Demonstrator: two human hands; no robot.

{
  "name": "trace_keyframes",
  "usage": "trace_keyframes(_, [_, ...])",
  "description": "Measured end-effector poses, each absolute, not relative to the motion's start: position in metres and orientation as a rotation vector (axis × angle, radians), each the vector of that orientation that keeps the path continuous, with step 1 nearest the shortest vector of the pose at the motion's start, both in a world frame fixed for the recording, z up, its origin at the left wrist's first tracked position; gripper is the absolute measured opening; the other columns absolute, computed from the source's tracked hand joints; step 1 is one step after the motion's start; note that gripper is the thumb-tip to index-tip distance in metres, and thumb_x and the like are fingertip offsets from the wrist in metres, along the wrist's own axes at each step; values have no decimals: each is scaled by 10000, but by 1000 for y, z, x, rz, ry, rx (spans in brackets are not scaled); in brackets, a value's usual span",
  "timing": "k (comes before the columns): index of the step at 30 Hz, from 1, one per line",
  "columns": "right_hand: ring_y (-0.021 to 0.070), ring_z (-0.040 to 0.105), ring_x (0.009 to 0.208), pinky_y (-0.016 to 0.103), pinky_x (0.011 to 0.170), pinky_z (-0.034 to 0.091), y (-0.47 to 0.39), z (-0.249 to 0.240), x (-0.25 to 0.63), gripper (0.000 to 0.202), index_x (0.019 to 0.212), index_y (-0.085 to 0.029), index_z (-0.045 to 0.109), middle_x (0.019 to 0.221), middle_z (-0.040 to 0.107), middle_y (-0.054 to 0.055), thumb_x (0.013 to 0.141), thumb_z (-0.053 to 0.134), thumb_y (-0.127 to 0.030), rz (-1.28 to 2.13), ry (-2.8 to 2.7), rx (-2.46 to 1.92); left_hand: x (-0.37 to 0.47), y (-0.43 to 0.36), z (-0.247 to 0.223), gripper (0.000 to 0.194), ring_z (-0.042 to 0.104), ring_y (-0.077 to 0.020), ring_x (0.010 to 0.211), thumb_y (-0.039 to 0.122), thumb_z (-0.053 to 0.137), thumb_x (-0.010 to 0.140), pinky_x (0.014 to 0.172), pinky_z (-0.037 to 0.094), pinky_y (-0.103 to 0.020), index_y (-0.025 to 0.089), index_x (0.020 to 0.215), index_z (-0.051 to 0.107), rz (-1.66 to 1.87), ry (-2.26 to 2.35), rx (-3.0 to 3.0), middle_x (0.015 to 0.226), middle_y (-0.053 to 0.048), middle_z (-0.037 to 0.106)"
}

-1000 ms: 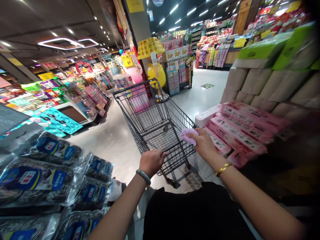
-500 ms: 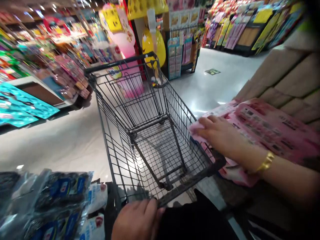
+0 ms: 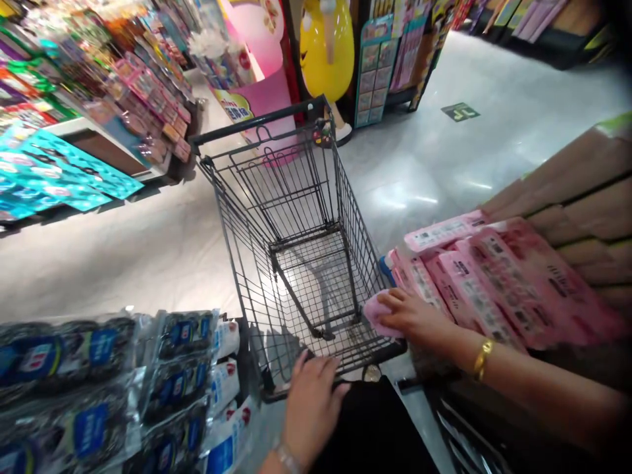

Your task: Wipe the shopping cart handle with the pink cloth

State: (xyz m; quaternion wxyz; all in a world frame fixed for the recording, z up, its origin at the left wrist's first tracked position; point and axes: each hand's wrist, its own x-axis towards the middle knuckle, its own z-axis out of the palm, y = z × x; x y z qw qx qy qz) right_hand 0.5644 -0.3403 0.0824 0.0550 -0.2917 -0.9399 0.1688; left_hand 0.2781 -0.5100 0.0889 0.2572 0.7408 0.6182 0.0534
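Note:
A metal wire shopping cart [image 3: 316, 263] stands in front of me, its basket showing bare mesh. My left hand [image 3: 316, 395] rests on the cart's near bar with the fingers spread a little and the thumb apart. Beyond the basket's right side edge, my right hand [image 3: 407, 316] has its fingers closed on a small pink item [image 3: 379, 315], which I cannot identify. A gold bracelet [image 3: 483, 359] circles the right wrist. Pink packages [image 3: 474, 280] are stacked just beyond that hand.
Clear bags of dark goods [image 3: 172, 388] lie at the lower left. A turquoise-fronted display [image 3: 74, 164] stands at the upper left. Ahead are a yellow figure [image 3: 328, 52] and a hanging-goods rack [image 3: 375, 79]. Brown packages [image 3: 582, 184] are stacked at the right.
The view has shifted downward. My left hand's fingers have loosened on the bar. My right hand, with the pink item, has moved lower and nearer the cart's near right corner.

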Motion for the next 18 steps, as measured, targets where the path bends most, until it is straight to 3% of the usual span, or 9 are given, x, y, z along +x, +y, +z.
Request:
trace_keyframes(3, [274,497,1163,447,1010,461,-335,83,572,300,1166,-274,759,1282,620,97,948,597,-147,514,-2855,-924,362,-481,91,613,630,-314,1320,517,642,976,1246,363,-539,179,1485,590,25,1651,1841,1402,-139,704])
trace_keyframes(6, [277,502,1178,451,1025,463,-328,81,581,395,1222,-259,746,1353,580,120,918,562,-86,477,-2750,-1140,423,-455,86,783,701,-348,1171,598,561,993,1023,534,-474,100,1588,454,-108,1697,1741,1299,-195,737])
trace_keyframes(8, [281,505,1190,450,1023,464,-329,81,588,387,1247,-248,737,1380,566,132,935,555,-110,511,-2814,-1062,439,-446,83,707,747,-331,1034,591,484,1026,875,565,-424,124,1557,494,-203,1714,1710,1149,-177,782])
trace_keyframes(11, [277,526,1139,446,981,474,-328,92,592,287,1213,-237,739,1329,606,132,991,559,-210,540,-3020,-767,438,-446,79,595,764,-309,969,599,444,1038,804,557,-380,187,1426,626,-248,1682,1742,1044,-144,797])
trace_keyframes(15, [308,547,1131,437,914,477,-297,121,568,258,1189,-196,729,1325,624,164,1010,548,-240,342,-3133,-923,432,-450,76,699,770,-309,978,622,428,1040,791,566,-384,199,1595,458,-268,1694,1784,1058,-153,798])
trace_keyframes(18, [325,570,1131,415,863,477,-289,137,540,276,1160,-139,747,1313,635,204,991,531,-175,243,-3195,-1087,431,-450,77,704,771,-310,988,631,411,1044,797,575,-387,195,1594,462,-297,1689,1798,1050,-164,796])
